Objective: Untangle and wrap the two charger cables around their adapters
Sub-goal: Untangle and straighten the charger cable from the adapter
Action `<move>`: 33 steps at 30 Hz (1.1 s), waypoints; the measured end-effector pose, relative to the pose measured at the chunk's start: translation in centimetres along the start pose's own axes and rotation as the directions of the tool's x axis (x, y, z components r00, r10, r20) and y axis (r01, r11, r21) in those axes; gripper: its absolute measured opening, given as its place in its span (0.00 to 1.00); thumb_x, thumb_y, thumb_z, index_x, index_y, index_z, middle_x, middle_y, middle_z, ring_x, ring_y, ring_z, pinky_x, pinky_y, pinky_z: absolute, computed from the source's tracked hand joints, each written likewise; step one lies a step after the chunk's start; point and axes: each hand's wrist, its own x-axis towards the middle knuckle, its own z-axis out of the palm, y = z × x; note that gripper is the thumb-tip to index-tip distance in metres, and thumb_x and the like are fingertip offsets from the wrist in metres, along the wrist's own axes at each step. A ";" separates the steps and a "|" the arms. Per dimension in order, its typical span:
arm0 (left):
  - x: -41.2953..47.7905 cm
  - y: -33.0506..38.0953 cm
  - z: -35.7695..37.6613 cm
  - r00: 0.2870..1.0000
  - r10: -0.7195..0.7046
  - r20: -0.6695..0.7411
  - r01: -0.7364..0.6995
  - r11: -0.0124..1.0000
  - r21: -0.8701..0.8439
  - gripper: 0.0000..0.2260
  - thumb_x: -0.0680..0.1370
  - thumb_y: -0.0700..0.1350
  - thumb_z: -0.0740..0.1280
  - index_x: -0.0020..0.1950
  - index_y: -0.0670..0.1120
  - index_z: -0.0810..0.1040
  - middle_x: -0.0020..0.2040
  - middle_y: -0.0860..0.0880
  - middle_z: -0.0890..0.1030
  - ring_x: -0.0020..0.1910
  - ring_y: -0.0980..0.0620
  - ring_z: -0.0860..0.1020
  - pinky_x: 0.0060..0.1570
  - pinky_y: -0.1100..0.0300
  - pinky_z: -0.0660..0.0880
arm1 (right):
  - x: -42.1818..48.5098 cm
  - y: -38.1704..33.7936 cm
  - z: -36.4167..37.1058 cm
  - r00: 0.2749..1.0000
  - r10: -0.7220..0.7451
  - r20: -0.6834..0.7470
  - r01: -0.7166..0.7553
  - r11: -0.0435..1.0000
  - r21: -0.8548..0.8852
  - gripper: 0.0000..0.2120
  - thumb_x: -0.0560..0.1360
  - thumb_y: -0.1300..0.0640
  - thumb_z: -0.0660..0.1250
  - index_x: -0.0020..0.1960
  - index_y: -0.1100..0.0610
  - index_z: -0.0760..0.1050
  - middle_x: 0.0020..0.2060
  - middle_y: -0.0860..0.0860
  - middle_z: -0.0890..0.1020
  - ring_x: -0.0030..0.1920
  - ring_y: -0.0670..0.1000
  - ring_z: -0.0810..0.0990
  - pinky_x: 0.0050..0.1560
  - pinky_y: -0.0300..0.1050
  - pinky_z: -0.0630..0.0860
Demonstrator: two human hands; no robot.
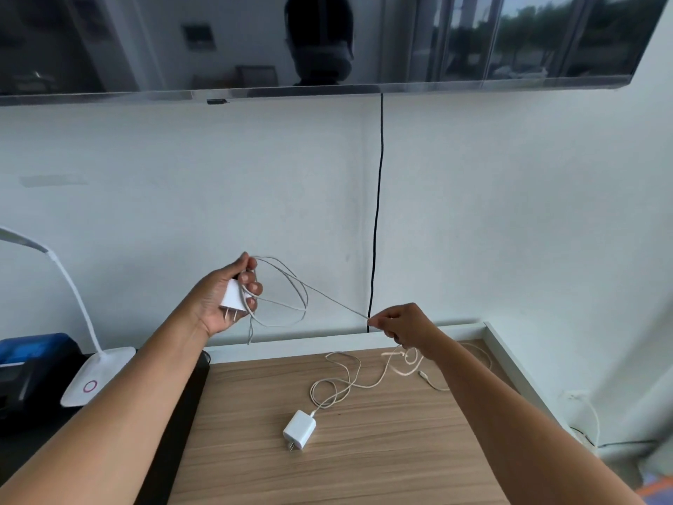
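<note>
The left hand (222, 300) is raised above the far edge of the light wood-grain table (364, 468). Its fingers curl round a white square plug adapter (233, 297), prongs pointing down. Several loose loops of the thin pale grey cable (335, 299) hang from that hand.

From the loops, one strand runs taut, down and to the right, to the right hand (408, 326), which pinches it between thumb and fingertips. The strand's long axis is therefore a diagonal between the two hands, with the adapter at its upper left end. I judge the next turn of the wrap depends on the right hand carrying its pinch back along that line towards the left.

Below the pinch the cable drops to the table. There it lies among curls near the right forearm (whether it is fully free of the other lead I cannot tell).

The second white cube adapter (299, 430) lies flat on the table, between the forearms and nearer the person. Its cream-white lead (312, 391) trails away in loose loops towards the same curls, and a snag there could drag it.

A white desk lamp (82, 377) stands off to the left. A thin black cord (377, 213) hangs down the wall behind the hands, from a dark glossy screen (218, 41).
</note>
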 end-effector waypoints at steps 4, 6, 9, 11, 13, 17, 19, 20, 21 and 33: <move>0.3 0.9 -0.3 0.992 0.065 -0.109 -0.073 0.995 -0.073 0.09 0.79 0.51 0.64 0.41 0.49 0.77 0.26 0.55 0.71 0.26 0.57 0.72 0.26 0.68 0.68 | -0.1 0.2 0.3 0.999 -0.028 0.042 0.028 1.000 -0.004 0.05 0.72 0.60 0.73 0.40 0.61 0.79 0.27 0.53 0.76 0.24 0.49 0.73 0.26 0.37 0.70; 0.6 1.1 -0.4 0.974 0.103 -0.200 -0.126 0.986 -0.108 0.10 0.80 0.51 0.64 0.41 0.49 0.77 0.25 0.55 0.72 0.26 0.56 0.73 0.28 0.68 0.69 | 0.0 0.2 0.5 0.999 -0.041 0.023 0.041 0.999 -0.008 0.06 0.72 0.61 0.73 0.39 0.60 0.77 0.29 0.54 0.80 0.26 0.50 0.78 0.25 0.35 0.70; 1.3 0.8 -0.7 0.916 0.140 -0.377 -0.218 0.960 -0.174 0.11 0.81 0.50 0.63 0.41 0.49 0.76 0.25 0.55 0.74 0.27 0.56 0.73 0.28 0.67 0.70 | 0.0 0.0 1.0 0.997 -0.074 -0.019 0.073 0.997 -0.040 0.04 0.71 0.62 0.71 0.40 0.61 0.77 0.30 0.55 0.82 0.27 0.53 0.80 0.32 0.39 0.75; 1.5 0.5 -0.6 0.870 0.172 -0.463 -0.294 0.933 -0.207 0.11 0.82 0.50 0.62 0.41 0.49 0.76 0.26 0.55 0.75 0.29 0.55 0.72 0.29 0.66 0.71 | 0.2 -0.2 1.5 0.995 -0.088 -0.048 0.080 0.986 -0.143 0.03 0.72 0.59 0.70 0.40 0.58 0.79 0.28 0.52 0.82 0.26 0.50 0.79 0.34 0.41 0.76; 1.4 0.2 -0.3 0.829 0.224 -0.513 -0.341 0.929 -0.144 0.11 0.82 0.49 0.63 0.42 0.48 0.77 0.27 0.54 0.76 0.29 0.54 0.73 0.30 0.63 0.71 | 0.2 -0.4 1.9 0.989 -0.135 -0.057 0.114 0.951 -0.287 0.04 0.72 0.55 0.70 0.39 0.52 0.80 0.27 0.47 0.80 0.26 0.45 0.78 0.33 0.39 0.74; 0.6 -1.1 1.2 0.826 0.384 -0.414 -0.311 0.921 0.234 0.08 0.81 0.46 0.65 0.45 0.45 0.80 0.25 0.51 0.77 0.23 0.54 0.75 0.25 0.64 0.72 | -0.7 -2.1 2.8 0.977 -0.147 0.158 0.206 0.849 -0.487 0.06 0.72 0.54 0.68 0.38 0.47 0.83 0.30 0.44 0.79 0.33 0.43 0.75 0.39 0.40 0.72; 0.3 -2.1 2.2 0.856 0.409 -0.315 -0.280 0.881 0.381 0.07 0.80 0.45 0.66 0.47 0.43 0.81 0.25 0.48 0.77 0.23 0.52 0.75 0.24 0.63 0.73 | -1.7 -3.4 3.6 0.949 -0.118 0.292 0.246 0.855 -0.456 0.07 0.70 0.56 0.67 0.37 0.49 0.84 0.31 0.46 0.80 0.33 0.43 0.73 0.40 0.39 0.70; 0.3 -2.7 2.6 0.872 0.403 -0.279 -0.262 0.864 0.429 0.07 0.80 0.44 0.66 0.48 0.42 0.81 0.26 0.47 0.77 0.25 0.51 0.75 0.25 0.62 0.74 | -2.1 -4.1 3.9 0.930 -0.113 0.351 0.265 0.866 -0.424 0.08 0.70 0.56 0.66 0.37 0.50 0.84 0.34 0.46 0.82 0.35 0.43 0.74 0.42 0.39 0.70; 0.3 -3.2 2.9 0.885 0.393 -0.250 -0.247 0.851 0.463 0.07 0.80 0.44 0.66 0.48 0.41 0.82 0.26 0.47 0.78 0.26 0.49 0.75 0.27 0.60 0.75 | -2.6 -4.8 4.2 0.909 -0.112 0.401 0.282 0.874 -0.395 0.08 0.70 0.57 0.66 0.37 0.51 0.84 0.35 0.45 0.83 0.37 0.43 0.74 0.43 0.39 0.70; -0.1 -6.7 5.1 0.999 0.032 0.022 -0.038 0.728 0.684 0.12 0.81 0.46 0.65 0.50 0.38 0.82 0.36 0.40 0.84 0.29 0.48 0.78 0.36 0.56 0.75 | -2.6 -7.9 2.9 0.946 -0.252 0.204 0.306 0.900 -0.310 0.11 0.75 0.51 0.67 0.37 0.55 0.81 0.27 0.48 0.76 0.28 0.47 0.72 0.34 0.42 0.72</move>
